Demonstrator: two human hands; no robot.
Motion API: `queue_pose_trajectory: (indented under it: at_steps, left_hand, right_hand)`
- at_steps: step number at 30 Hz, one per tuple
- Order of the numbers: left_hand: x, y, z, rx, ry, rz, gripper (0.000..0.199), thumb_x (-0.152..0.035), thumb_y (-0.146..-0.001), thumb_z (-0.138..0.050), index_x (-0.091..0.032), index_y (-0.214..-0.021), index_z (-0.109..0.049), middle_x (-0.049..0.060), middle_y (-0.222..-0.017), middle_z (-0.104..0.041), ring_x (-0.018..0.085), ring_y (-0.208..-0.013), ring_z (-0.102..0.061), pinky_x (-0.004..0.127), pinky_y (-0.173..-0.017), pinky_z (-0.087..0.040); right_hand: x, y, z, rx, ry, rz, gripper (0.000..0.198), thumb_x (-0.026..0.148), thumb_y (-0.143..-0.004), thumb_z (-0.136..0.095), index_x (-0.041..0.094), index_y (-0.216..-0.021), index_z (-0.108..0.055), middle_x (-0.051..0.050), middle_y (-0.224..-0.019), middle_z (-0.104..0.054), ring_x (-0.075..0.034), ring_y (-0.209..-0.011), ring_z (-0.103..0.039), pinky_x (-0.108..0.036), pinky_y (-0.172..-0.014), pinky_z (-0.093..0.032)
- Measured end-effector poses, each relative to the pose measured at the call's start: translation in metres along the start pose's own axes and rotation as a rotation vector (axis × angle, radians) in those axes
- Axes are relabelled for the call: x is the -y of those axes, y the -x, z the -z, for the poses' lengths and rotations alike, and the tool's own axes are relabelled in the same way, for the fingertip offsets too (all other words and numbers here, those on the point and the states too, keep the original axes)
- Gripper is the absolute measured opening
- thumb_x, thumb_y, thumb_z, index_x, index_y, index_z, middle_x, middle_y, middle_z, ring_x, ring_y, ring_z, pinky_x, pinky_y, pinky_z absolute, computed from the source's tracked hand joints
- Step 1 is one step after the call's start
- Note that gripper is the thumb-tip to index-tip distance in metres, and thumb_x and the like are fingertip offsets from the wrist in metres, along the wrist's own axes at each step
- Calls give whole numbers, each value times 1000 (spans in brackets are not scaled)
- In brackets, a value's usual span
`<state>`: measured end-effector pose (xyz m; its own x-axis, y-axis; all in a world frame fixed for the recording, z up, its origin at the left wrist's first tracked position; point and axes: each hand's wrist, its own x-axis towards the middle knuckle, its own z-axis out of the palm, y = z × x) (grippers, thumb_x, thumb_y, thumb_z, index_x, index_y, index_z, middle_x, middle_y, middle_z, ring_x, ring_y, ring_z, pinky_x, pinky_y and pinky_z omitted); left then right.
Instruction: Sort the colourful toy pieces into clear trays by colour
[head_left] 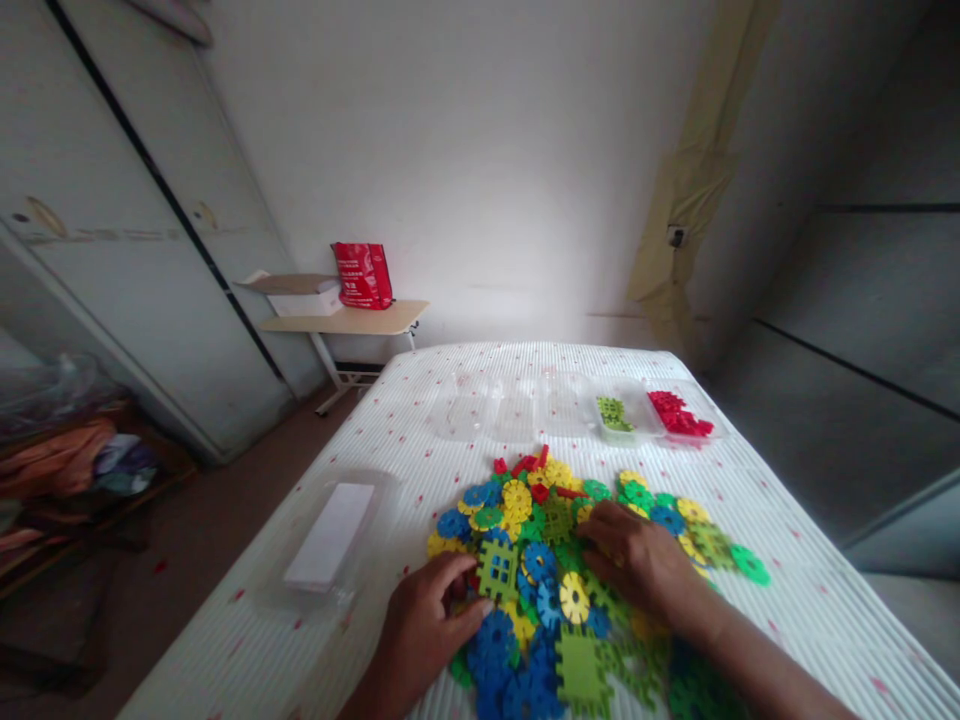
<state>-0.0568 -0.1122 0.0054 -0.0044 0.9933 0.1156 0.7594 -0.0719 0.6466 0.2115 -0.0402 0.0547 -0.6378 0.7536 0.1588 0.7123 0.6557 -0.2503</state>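
Observation:
A heap of flat plastic building pieces spreads over the near half of the table, with blue notched discs point(493, 650), yellow notched discs point(574, 598) and green square pieces point(581, 668). My left hand point(429, 618) is at the heap's left side, thumb and forefinger apart. Their tips lie by the left edge of a green window-shaped piece point(496, 570). A bit of red shows beside the forefinger. My right hand point(637, 560) reaches into the right part of the heap, fingers bent down among the pieces. What lies under those fingertips is hidden.
Clear plastic trays point(517, 408) line the table's far side; one compartment has green pieces point(615, 413), another red pieces point(679, 415). A clear container point(375, 550) with a white card point(330, 535) sits at left. Behind, a small desk point(375, 318) bears a red bag point(364, 275) and a box point(304, 300).

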Motion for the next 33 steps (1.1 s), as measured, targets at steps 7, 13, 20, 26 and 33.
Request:
queue_pose_trajectory:
  at_steps: [7,13,20,26,33]
  left_hand:
    - [9,-1,-7,-105,-16,-60,24,-25,-74,-54,-24,-95,-66,1,-84,-72,14,-71,-67,20,-66,-52]
    - [14,-2,-7,-236,142,-66,22,-32,-78,-54,-23,-93,-66,1,-82,-73,15,-71,-69,19,-63,-54]
    - [5,0,1,-383,204,-33,27,-39,-80,-53,-20,-95,-64,3,-86,-73,17,-75,-69,21,-66,-55]
    - [3,-1,2,-392,165,-136,21,-34,-83,-51,-20,-95,-63,4,-90,-68,16,-80,-65,22,-68,-53]
    - [2,-4,-1,-419,176,-191,19,-30,-83,-52,-22,-96,-64,4,-91,-66,15,-80,-63,23,-68,-52]
  right_hand:
    - [-19,8,3,28,25,-90,17,16,-83,-46,19,-73,-59,-4,-82,-57,-14,-78,-55,-23,-67,-41]
    - [-43,19,12,-31,20,-211,18,11,-78,-46,20,-76,-62,-4,-82,-58,-16,-79,-56,-25,-68,-42]
    - [-20,12,9,-54,-111,-43,17,20,-87,-46,20,-81,-63,-4,-86,-58,-14,-81,-55,-23,-69,-41]
    - [-20,8,-8,10,3,-60,15,16,-82,-50,18,-71,-60,-3,-81,-58,-12,-74,-54,-21,-63,-40]
    - [-37,14,8,-106,-132,-139,14,24,-85,-47,18,-79,-58,-4,-77,-61,-14,-68,-55,-24,-61,-40]
